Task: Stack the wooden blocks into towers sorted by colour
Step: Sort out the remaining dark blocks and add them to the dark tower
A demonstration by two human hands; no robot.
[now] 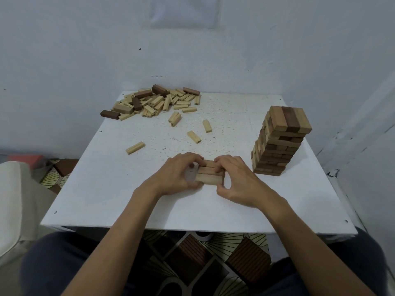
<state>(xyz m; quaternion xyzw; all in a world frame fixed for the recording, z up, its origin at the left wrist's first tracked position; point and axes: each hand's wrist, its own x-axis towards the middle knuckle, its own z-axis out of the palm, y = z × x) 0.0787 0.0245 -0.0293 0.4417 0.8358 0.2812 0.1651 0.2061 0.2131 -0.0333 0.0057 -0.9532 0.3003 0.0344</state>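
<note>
Low stack (210, 175) of pale blocks at near middle of tabletop (102, 195), top layer three abreast, clasped from both ends. Left grip (181, 174) curled round the stack's left end, thumb at the near edge. Right grip (237, 178) curled over its right end, fingertips (218, 161) on the far corner. Number of layers beneath not certain, sides covered by both grips. Tall tower (280, 142) of mid-brown and dark blocks at right, near the right forearm (286, 218) but apart from it. Heap (154, 101) of unsorted blocks, mostly pale with a few dark, at far left. Four loose blocks (194, 137) scattered between heap and stack. Task judged well short of done, pale tower barely begun. Hazards: uneven squeeze from either side, likely to skew or fan the top layer and leave poor footing for later courses; outward swing of right elbow or wrist, liable to strike the tall tower, slightly ragged in its courses and hence easily toppled; reach to the far heap over the loose blocks, with risk of sweeping them aside. Markings: no brand, label or legible writing found; small dark marks on some block ends too fine to read; pale sheet (183, 13) on wall (64, 50) apparently blank.
</note>
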